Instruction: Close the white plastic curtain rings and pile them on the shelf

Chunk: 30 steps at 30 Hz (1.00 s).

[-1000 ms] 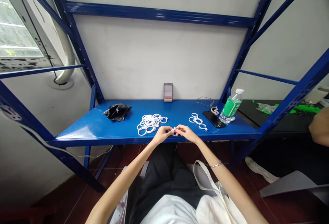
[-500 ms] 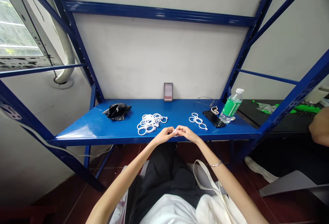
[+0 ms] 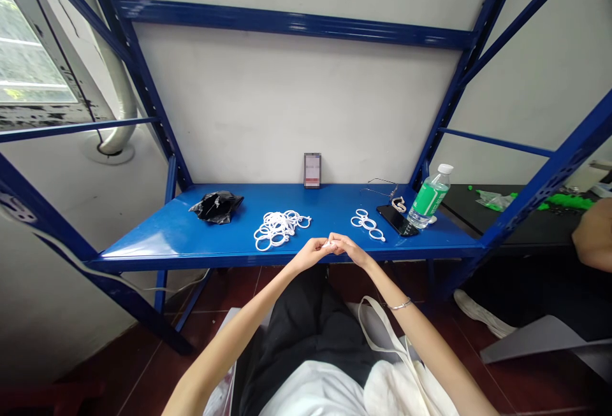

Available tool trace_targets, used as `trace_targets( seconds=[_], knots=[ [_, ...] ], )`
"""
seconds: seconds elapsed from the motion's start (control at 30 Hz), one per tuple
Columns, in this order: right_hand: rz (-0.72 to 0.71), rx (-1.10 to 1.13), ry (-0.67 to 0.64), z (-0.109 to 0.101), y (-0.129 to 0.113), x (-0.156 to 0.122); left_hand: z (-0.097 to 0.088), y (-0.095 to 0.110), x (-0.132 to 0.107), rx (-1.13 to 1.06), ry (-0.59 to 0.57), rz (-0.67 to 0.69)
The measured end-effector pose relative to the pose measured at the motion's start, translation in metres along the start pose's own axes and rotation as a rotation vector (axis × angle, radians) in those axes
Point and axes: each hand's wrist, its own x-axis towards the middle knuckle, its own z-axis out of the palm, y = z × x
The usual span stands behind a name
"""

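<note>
My left hand (image 3: pixel 310 252) and my right hand (image 3: pixel 348 249) meet over the front edge of the blue table (image 3: pixel 167 231). Both are closed, fingertips pinching a small white ring (image 3: pixel 329 244) between them. The fingers hide most of it, so its full shape does not show. A tangled pile of white plastic rings (image 3: pixel 276 230) lies to the left of my hands. On the right, several more white rings, joined in a short row (image 3: pixel 367 223), rest on the tabletop.
A crumpled black plastic bag (image 3: pixel 217 206) lies on the left. Against the wall stands a small screen device (image 3: pixel 312 171). A black phone (image 3: pixel 398 220), thin-framed glasses (image 3: pixel 382 185) and a green-labelled bottle (image 3: pixel 430 197) are at the right. Another person's arm (image 3: pixel 593 236) shows at the right edge.
My right fingers have curled further over the white ring, and the grip has shifted slightly. The things on the table have stayed in place.
</note>
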Motion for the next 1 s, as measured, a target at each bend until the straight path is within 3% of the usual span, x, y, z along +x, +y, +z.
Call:
trace_targets(
  seconds=[0.37,0.73,0.9,1.0],
  knots=[
    [-0.045,0.027,0.011,0.001,0.007,0.001,0.007,-0.011,0.002,-0.140,0.083,-0.011],
    [-0.054,0.099,0.095,-0.010,0.012,0.002,-0.016,-0.011,0.000,-0.209,0.000,0.014],
    [-0.113,0.169,0.128,-0.008,0.009,0.003,-0.036,0.005,-0.004,-0.025,0.004,0.069],
    [-0.119,0.171,0.149,-0.008,0.008,0.002,-0.052,0.011,-0.004,0.275,0.137,0.121]
  ],
)
